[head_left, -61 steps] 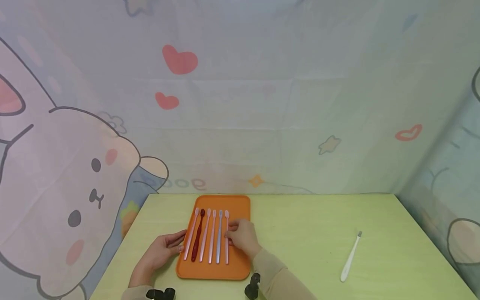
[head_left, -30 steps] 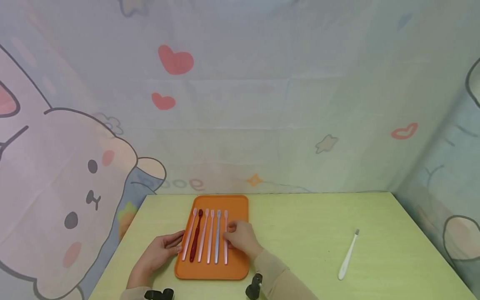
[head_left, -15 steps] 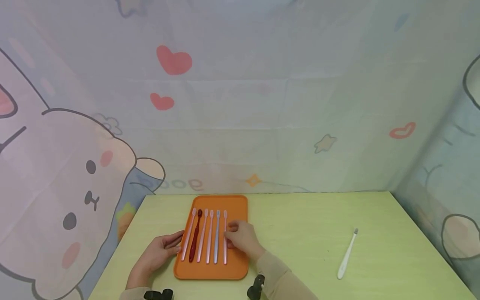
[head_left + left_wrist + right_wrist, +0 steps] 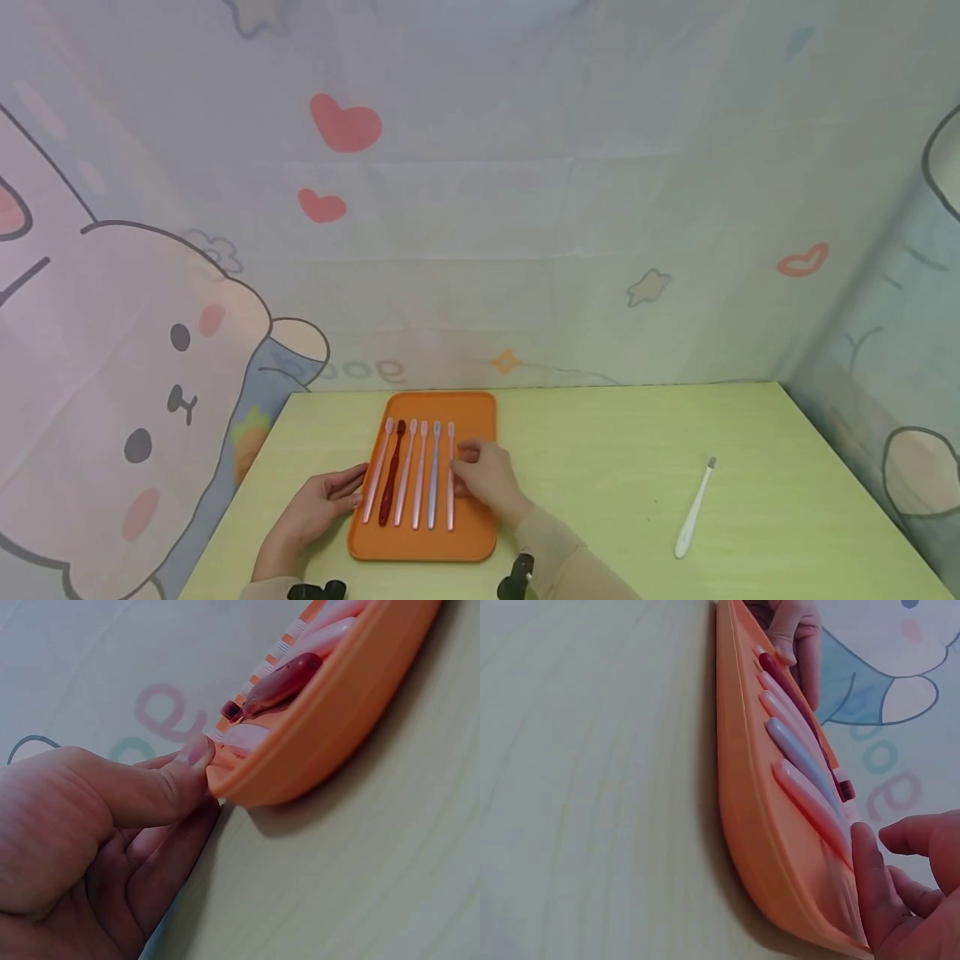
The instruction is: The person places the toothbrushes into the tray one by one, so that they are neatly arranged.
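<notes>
An orange tray [image 4: 420,546] lies on the table with several toothbrushes side by side, heads toward the back. Among them are a dark red toothbrush [image 4: 389,483], a light blue toothbrush [image 4: 434,483] and several pink ones. At the tray's left rim my left hand [image 4: 315,508] pinches the edge, thumb on top and fingers on the outer side. My right hand [image 4: 491,479] reaches over the tray from the right. Its thumb touches the rightmost pink toothbrush [image 4: 810,799], while the forefinger stands apart from the thumb in the right wrist view.
A white, toothbrush-like tool [image 4: 696,512] with a grey tip lies on the pale green table [image 4: 585,467] to the right. Behind the table hangs a cloth backdrop [image 4: 480,208] printed with a rabbit and hearts. Black wrist cameras show at both sleeves.
The whole head view has shifted slightly. Both hands keep nearly the same places at the tray, and the toothbrush row looks almost unchanged.
</notes>
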The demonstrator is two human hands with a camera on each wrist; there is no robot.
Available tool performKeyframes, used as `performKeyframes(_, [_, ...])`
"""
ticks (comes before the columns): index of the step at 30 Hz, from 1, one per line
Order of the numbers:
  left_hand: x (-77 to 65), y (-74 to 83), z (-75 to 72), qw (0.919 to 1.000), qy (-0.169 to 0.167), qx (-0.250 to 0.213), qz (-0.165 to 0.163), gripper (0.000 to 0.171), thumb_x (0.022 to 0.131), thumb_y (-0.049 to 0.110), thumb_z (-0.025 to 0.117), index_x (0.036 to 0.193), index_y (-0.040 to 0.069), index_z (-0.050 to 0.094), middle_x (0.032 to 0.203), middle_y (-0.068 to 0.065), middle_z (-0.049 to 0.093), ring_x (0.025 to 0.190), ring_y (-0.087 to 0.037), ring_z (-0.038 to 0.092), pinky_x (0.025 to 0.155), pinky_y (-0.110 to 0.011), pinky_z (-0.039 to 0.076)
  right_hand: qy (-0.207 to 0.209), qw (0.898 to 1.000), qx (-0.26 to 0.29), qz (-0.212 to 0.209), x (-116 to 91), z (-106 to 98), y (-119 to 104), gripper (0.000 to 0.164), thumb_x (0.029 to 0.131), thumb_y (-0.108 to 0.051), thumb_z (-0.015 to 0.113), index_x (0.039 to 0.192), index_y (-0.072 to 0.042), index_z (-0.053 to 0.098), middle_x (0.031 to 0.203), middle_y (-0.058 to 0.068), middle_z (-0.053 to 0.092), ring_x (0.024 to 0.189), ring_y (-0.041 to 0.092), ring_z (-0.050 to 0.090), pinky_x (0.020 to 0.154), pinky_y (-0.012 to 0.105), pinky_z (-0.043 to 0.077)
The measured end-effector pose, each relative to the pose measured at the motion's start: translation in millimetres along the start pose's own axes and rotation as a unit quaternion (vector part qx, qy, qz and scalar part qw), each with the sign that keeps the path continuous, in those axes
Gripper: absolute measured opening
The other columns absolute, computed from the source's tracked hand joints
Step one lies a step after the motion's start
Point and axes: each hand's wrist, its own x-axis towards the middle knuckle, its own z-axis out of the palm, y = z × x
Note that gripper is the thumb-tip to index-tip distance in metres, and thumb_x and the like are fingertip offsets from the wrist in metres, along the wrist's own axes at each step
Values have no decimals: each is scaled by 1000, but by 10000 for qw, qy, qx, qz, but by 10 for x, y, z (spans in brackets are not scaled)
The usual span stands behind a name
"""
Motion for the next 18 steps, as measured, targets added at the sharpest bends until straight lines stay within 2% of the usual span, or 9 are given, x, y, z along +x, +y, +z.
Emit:
performKeyframes(9, [1, -5, 12, 9999, 66, 38, -94, 53, 102, -3, 67, 153, -9, 52, 151, -26, 56, 141, -38, 55, 105, -33, 55, 67, 9986, 179, -496, -31, -174, 32, 36, 96, -4, 71, 130, 8, 69, 101, 11, 72, 67, 17, 70, 63, 30, 62])
performKeyframes(14, [-11, 10, 13, 10000, 61, -14, -65, 54, 102, -4, 67, 153, -10, 51, 151, -28, 55, 141, -40, 54, 106, -35, 54, 58, 9978, 409, -512, -50, -342, 50, 38, 98, -6, 72, 132, 10, 68, 105, 14, 71, 77, 22, 73, 66, 33, 63])
performKeyframes(18, [-11, 23, 27, 9999, 115, -46, -97, 53, 101, -5, 67, 152, -11, 52, 151, -29, 56, 141, -41, 54, 106, -38, 54, 138, 9980, 367, -505, -77, -511, 66, 38, 100, -7, 71, 134, 10, 66, 110, 16, 71, 87, 26, 74, 73, 37, 65])
